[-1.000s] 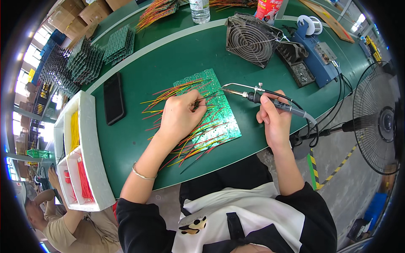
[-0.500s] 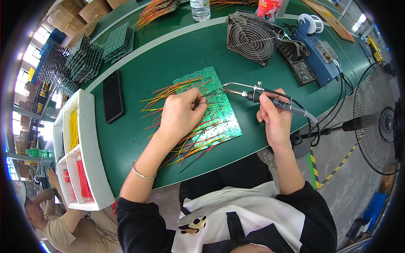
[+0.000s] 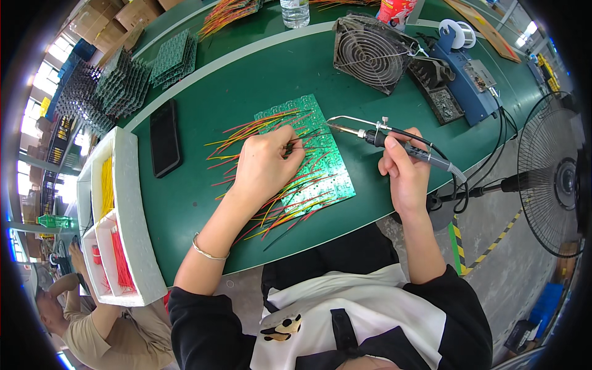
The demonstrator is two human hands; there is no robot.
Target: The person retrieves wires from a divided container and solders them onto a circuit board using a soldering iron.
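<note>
Cardboard boxes (image 3: 132, 15) sitting top-left, brown. Left hand (image 3: 266, 165) pinching wire (image 3: 295, 146) on green circuit board (image 3: 308, 154); right hand (image 3: 404, 169) gripping soldering iron (image 3: 382, 137), now lifted slightly off board.

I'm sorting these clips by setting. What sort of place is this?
Most likely an electronics assembly workshop. The right hand holds a soldering iron over a green circuit board bristling with coloured wires, which the left hand touches. More boards are stacked at the bench's far end.

black sleeves, white-and-black top, thin silver bracelet (image 3: 206, 250).
</note>
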